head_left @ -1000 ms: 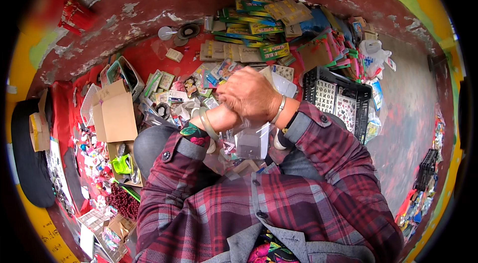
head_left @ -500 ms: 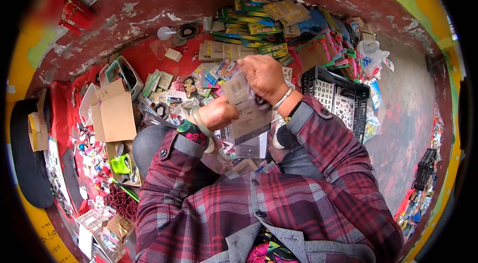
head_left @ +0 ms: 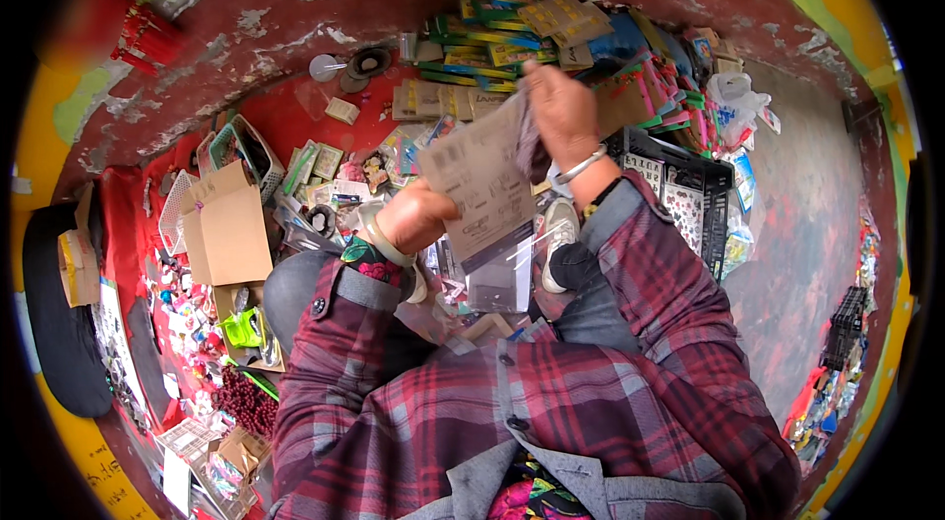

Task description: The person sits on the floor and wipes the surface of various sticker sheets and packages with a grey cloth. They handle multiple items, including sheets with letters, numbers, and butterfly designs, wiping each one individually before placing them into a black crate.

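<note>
A flat grey-beige printed card or package (head_left: 482, 181) is held up over my lap, tilted, with a dark band along its lower edge. My left hand (head_left: 418, 217) is closed on its left edge. At its upper right corner my right hand (head_left: 566, 117) is closed round a dark purplish cloth (head_left: 532, 144), which lies against the card's right edge. Whether the right fingers also pinch the card, I cannot make out. Below the card, between my shoes, lies a clear plastic-covered flat package (head_left: 500, 286).
An open cardboard box (head_left: 231, 240) and a green basket (head_left: 261, 156) stand at the left amid small goods. Boxed packs (head_left: 492, 38) are piled against the far wall. A black crate (head_left: 717, 200) with sticker sheets stands at the right. Red beads (head_left: 243, 402) lie lower left.
My right hand has moved up and right with the cloth, from over the card to its upper right corner. More of the card's face now shows. My left hand has shifted slightly left.
</note>
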A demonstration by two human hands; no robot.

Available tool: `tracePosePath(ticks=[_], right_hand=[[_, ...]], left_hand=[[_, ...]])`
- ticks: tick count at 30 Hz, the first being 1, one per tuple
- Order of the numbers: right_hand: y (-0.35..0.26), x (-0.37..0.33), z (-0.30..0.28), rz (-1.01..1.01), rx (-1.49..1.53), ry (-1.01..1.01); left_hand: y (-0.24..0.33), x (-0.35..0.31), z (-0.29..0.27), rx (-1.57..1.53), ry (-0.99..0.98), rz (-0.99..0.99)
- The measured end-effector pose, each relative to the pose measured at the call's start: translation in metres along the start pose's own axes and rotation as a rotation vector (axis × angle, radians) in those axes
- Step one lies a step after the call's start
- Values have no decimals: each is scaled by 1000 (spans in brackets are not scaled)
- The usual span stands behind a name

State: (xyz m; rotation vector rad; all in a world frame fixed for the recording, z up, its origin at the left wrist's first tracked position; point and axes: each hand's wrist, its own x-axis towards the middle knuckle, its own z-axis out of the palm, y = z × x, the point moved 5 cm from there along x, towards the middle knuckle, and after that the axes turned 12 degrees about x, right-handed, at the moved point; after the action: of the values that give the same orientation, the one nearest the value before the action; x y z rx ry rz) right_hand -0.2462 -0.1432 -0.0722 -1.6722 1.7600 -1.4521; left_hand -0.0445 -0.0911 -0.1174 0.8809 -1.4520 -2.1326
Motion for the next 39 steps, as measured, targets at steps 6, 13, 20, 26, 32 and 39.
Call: tracePosePath(ticks=[6, 13, 20, 26, 32, 39], right_hand=[[39, 17, -35, 438, 1230, 211], [-32, -10, -4, -32, 516, -34], [-53, -70, 60, -474, 2, -505], [-38, -51, 45, -403, -93, -286], [11, -27, 46, 217, 585, -447], [39, -23, 45, 298, 475, -189]], left_hand=[[10, 7, -8, -684, 60, 107], [10, 21, 2, -858, 68, 210], [20, 18, 12, -875, 104, 328], [38, 13, -3, -882, 157, 395], [44, 7, -18, -835, 257, 418], [21, 20, 14, -640, 206, 326]])
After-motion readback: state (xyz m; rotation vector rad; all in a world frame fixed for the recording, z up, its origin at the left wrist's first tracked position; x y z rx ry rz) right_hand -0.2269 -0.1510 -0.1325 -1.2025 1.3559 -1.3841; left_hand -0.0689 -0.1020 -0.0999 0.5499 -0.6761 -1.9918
